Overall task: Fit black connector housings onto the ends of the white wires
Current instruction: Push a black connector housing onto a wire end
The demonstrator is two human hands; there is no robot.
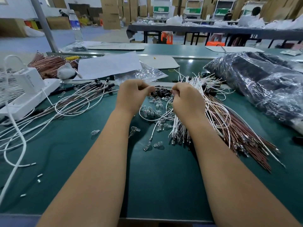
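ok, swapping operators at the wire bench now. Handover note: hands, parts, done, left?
Left hand: pinch grip on one thin white wire, held over the bench.
Right hand: pinches the same wire's other side.
Small black connector housings: loose pile just beneath the hands.
Bare white wire bundle: under the right forearm, metal terminals toward you.
Done: wires with black housings fitted, far left of the hands.
Left: most of the bundle. Whether the held wire has a housing cannot be told.
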